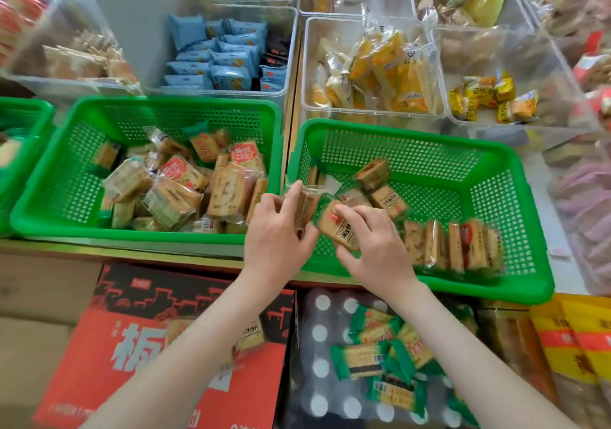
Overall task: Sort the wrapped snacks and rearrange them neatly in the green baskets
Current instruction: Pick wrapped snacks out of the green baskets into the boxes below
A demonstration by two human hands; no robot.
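Head camera: pinches a flat tan snack packet (337, 228) in the right hand (375, 250), fingers curled over its glossy film, inside the right green basket (429, 160) at its near-left corner. Grips a brown wrapped block (305, 205) in the left hand (276, 233), fingers clamped round it, above that basket's left rim. Slim packets (453, 246) standing on edge in a row along the near perforated wall. Crinkly heap (185, 187) lying in the left green basket (165, 102); clear rigid bins (373, 114) behind.
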